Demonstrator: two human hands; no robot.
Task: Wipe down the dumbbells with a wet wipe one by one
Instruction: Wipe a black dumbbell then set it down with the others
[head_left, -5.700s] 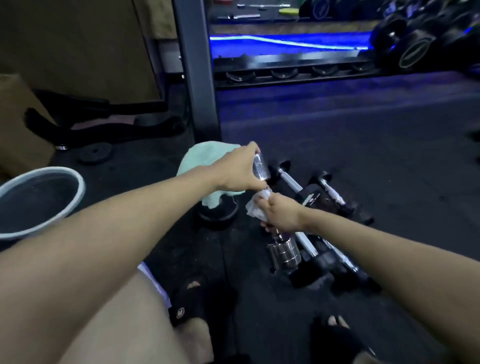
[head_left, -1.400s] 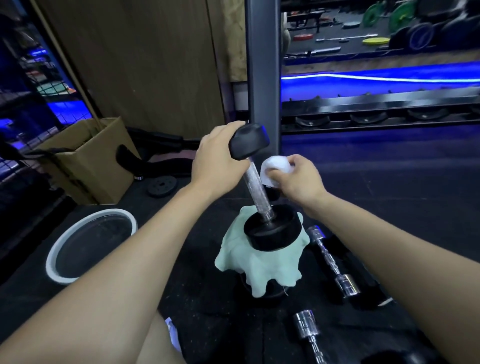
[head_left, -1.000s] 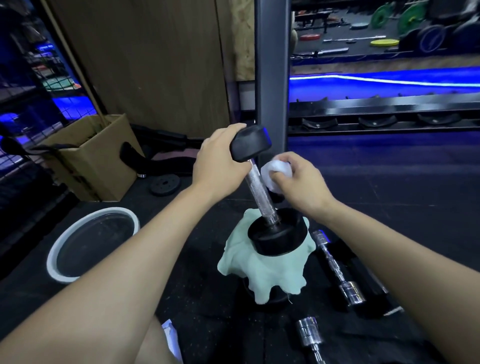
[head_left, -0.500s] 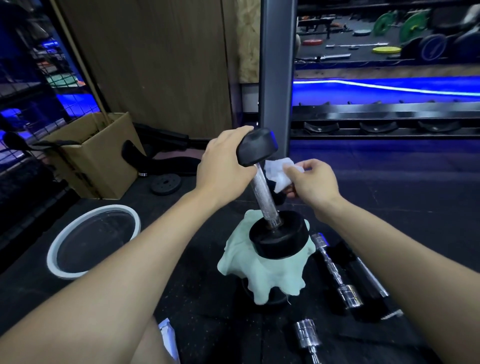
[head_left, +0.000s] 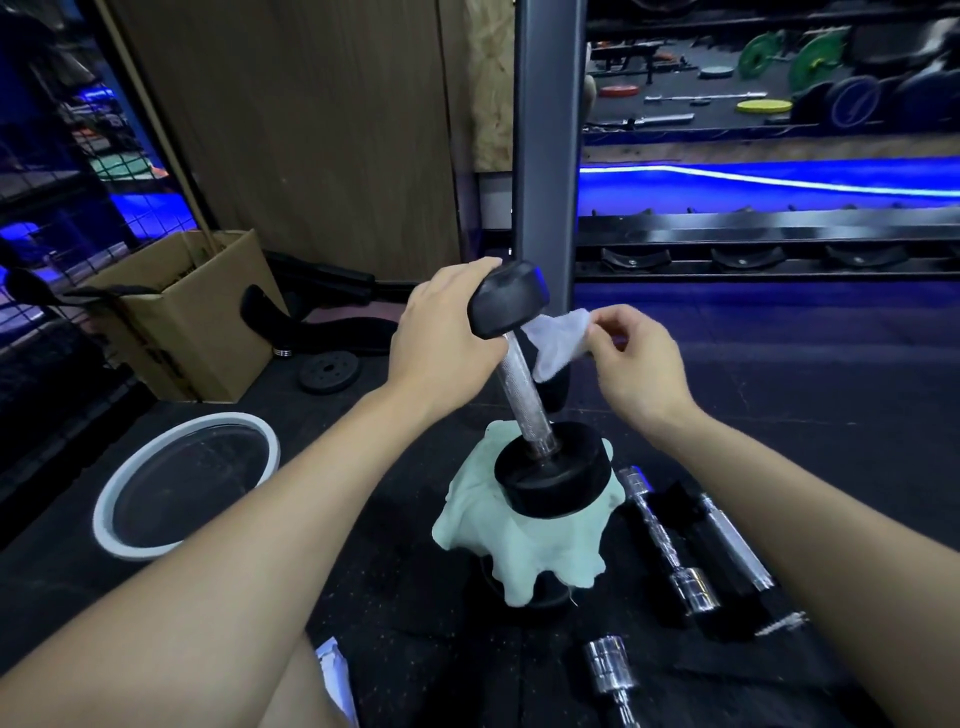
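**Left hand steadies upright dumbbell, right hand pinches wipe beside handle**

Left hand (head_left: 441, 343) wraps the top black head of the dumbbell (head_left: 524, 410), fingers curled over it, thumb side toward the handle. Right hand (head_left: 636, 364) pinches a white wet wipe (head_left: 558, 343) between thumb and fingertips, remaining fingers loosely curled. Wipe hangs just right of the top head and the upper handle, very close to them; contact cannot be told.

Dumbbell stands tilted, top leaning left, knurled silver handle running down to the bottom black head. Bottom head rests on a pale green cloth (head_left: 524, 551) draped over a dark round object on the floor (head_left: 779, 415).

Chrome dumbbells (head_left: 670, 551) lie on the floor right of the cloth, beside a dark block; another chrome end (head_left: 610, 673) sits nearer the bottom edge. White-rimmed round basin (head_left: 187, 480) is on the floor to the left, well apart from the cloth. Cardboard box (head_left: 192, 317) behind the basin, a small black weight plate (head_left: 330, 370) near it. Grey upright post (head_left: 545, 145) stands behind the hands.
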